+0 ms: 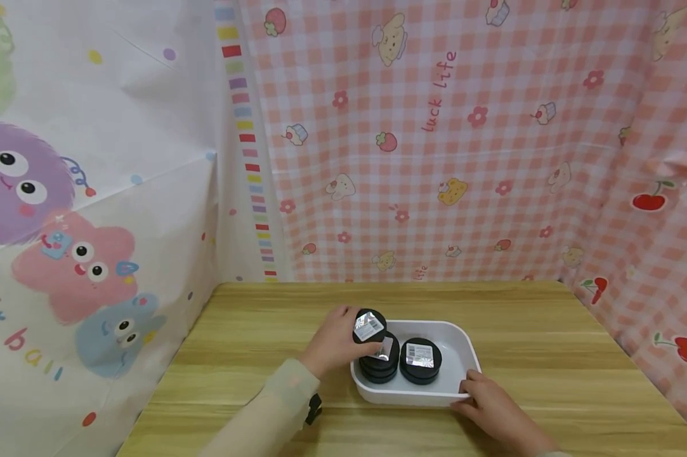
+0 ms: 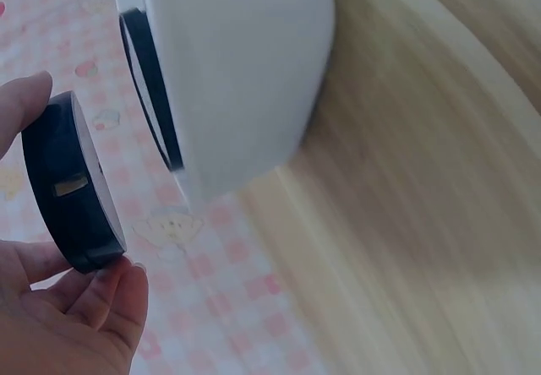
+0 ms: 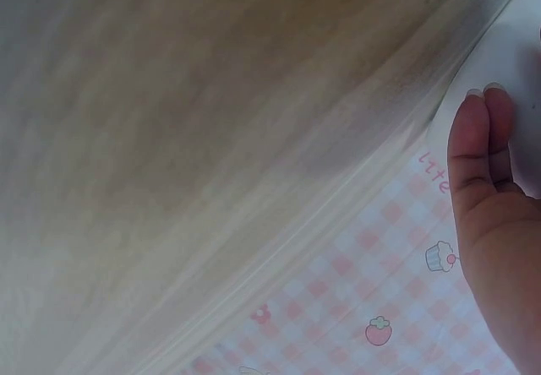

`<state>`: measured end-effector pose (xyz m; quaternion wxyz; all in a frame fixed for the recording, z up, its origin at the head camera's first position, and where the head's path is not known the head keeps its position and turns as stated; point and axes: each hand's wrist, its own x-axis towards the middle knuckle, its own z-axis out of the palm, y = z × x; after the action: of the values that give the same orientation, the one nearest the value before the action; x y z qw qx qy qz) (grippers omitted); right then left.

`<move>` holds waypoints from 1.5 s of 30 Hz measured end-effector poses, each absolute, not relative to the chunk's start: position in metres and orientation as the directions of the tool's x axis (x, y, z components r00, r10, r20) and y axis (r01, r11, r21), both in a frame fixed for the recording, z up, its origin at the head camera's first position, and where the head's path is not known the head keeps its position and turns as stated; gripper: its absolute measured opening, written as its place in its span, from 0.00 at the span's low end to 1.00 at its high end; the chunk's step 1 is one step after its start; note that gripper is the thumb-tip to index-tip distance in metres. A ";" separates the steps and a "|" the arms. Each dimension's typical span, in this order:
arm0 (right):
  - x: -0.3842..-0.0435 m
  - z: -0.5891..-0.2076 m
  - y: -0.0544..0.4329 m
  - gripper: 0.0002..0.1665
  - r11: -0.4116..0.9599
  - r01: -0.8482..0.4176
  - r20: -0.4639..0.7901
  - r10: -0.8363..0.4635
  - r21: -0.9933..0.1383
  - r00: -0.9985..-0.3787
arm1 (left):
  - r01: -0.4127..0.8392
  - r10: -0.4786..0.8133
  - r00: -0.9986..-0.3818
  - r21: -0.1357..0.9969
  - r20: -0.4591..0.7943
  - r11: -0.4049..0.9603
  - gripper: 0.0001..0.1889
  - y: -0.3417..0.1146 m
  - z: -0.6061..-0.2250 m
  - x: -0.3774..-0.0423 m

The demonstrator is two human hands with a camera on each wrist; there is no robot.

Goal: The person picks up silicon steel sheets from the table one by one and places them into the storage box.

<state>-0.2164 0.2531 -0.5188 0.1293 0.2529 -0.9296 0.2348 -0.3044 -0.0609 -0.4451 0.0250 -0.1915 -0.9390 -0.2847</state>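
Observation:
My left hand [image 1: 333, 343] grips a flat round black container [image 1: 369, 326] by its sides, thumb opposite the fingers. A silver label with a barcode covers its top face. In the left wrist view this black container [image 2: 63, 185] is apart from the bin's rim. Below it, at the left end of a white plastic bin [image 1: 454, 355], stands a stack of similar black containers [image 1: 380, 367]. A second, lower stack [image 1: 421, 362] sits beside it, also labelled on top. My right hand [image 1: 491, 406] holds the bin's front right corner, with fingers over the rim.
The bin stands on a wood-grain table [image 1: 252, 336]. A pink checked cloth [image 1: 412, 165] hangs behind, and a white cartoon-printed sheet [image 1: 166, 127] covers the left side. A black strap piece [image 1: 314, 409] shows below my left wrist.

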 end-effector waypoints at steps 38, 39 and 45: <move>-0.217 -0.519 0.254 0.11 0.760 -0.523 0.338 -0.412 -0.385 -0.846 | 0.480 0.502 -0.862 0.441 0.076 0.758 0.46 0.000 -0.429 -0.307; -0.217 -0.519 0.254 0.11 0.760 -0.524 0.340 -0.411 -0.384 -0.846 | 0.486 0.506 -0.859 0.429 0.076 0.761 0.46 0.001 -0.429 -0.308; -0.217 -0.520 0.254 0.11 0.760 -0.532 0.358 -0.411 -0.373 -0.839 | 0.503 0.525 -0.849 0.391 0.058 0.770 0.47 0.009 -0.424 -0.311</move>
<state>-0.2174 0.2541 -0.5198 0.1280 0.2536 -0.9294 0.2357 -0.3106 0.0085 -0.4243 -0.0273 -0.2735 -0.9405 -0.2000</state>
